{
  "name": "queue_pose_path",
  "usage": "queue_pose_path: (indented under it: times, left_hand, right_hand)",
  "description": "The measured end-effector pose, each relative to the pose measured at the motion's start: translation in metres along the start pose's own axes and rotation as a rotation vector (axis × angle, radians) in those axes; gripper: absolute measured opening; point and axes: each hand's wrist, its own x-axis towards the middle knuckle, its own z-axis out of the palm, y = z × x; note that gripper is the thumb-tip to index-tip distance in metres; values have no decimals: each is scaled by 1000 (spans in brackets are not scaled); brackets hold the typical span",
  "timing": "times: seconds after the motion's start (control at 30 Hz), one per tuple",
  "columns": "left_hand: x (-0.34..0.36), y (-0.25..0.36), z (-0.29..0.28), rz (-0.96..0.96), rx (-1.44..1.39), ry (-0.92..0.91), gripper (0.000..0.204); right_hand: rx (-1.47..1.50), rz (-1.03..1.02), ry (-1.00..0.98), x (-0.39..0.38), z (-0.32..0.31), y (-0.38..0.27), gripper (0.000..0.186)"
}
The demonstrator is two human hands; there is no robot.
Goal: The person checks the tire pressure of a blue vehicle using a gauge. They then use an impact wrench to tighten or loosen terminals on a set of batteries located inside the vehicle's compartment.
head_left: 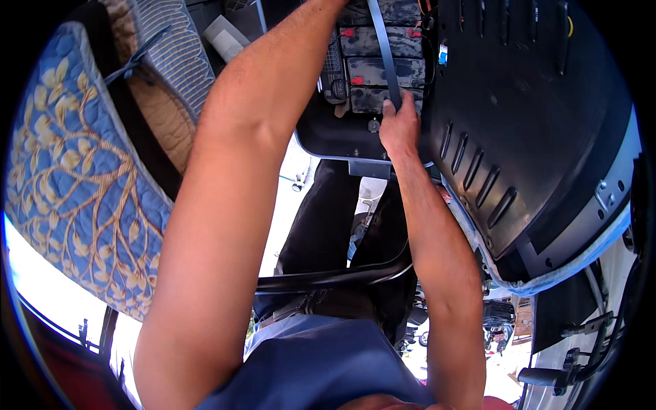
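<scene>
My right hand (400,128) is closed round the lower end of a flat grey strap (384,48), its thumb along one side. The strap runs taut and straight up over a row of dusty dark batteries (369,71) with red terminal caps, and leaves at the upper edge. These batteries sit side by side in a black compartment (324,133). My left forearm reaches up past the compartment's left side; the hand itself lies beyond the upper edge, out of sight. Left of the batteries stands a dark box (333,72) with a printed label.
To the right, a black slotted seat base (526,116) is tipped up. A blue quilted cover (82,178) with a leaf pattern hangs at the left. A curved black bar (342,276) crosses before my waist. A handlebar grip (543,376) shows at the lower right.
</scene>
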Motion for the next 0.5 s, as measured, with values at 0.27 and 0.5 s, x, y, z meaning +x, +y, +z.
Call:
queue_pose_path:
  times: [0.27,0.5]
  left_hand:
    - [9,-5,13,109,-30,19,25]
    - [12,1,0,121,104,-39,33]
  right_hand:
    - [34,10,62,30,2,14,38]
    - [-90,-106,178,34,-11,24,41]
